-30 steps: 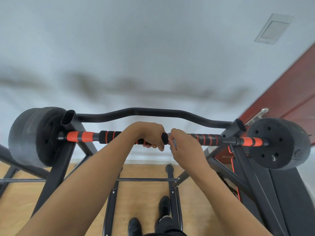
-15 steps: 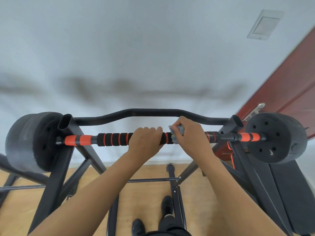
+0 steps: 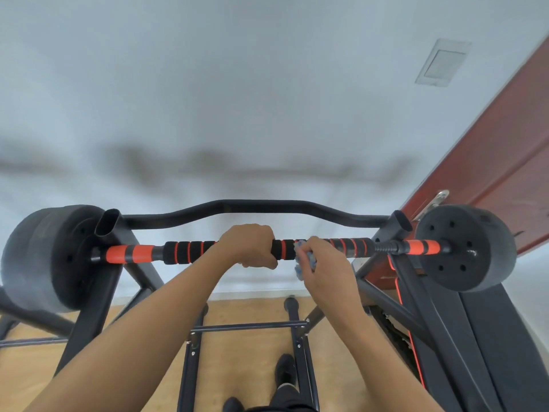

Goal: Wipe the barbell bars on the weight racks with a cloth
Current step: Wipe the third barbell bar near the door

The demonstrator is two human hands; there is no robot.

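A black barbell bar (image 3: 190,251) with orange rings lies across the black weight rack (image 3: 110,263), with a dark round weight plate at each end. My left hand (image 3: 248,244) grips the bar near its middle, fingers curled over the top. Just to its right, my right hand (image 3: 325,263) holds a small light-blue cloth (image 3: 303,260) bunched against the bar's front and underside. Most of the cloth is hidden under my fingers.
A curved black crossbar (image 3: 255,207) runs behind the barbell between the rack's uprights. The left weight plate (image 3: 44,257) and right weight plate (image 3: 466,248) jut out sideways. A red-brown door (image 3: 490,162) stands at the right. Black frame rails and my shoes are on the wooden floor (image 3: 246,352) below.
My right hand has rolled the cloth from the top of the bar down to its front and underside. My left hand keeps its grip near the middle.
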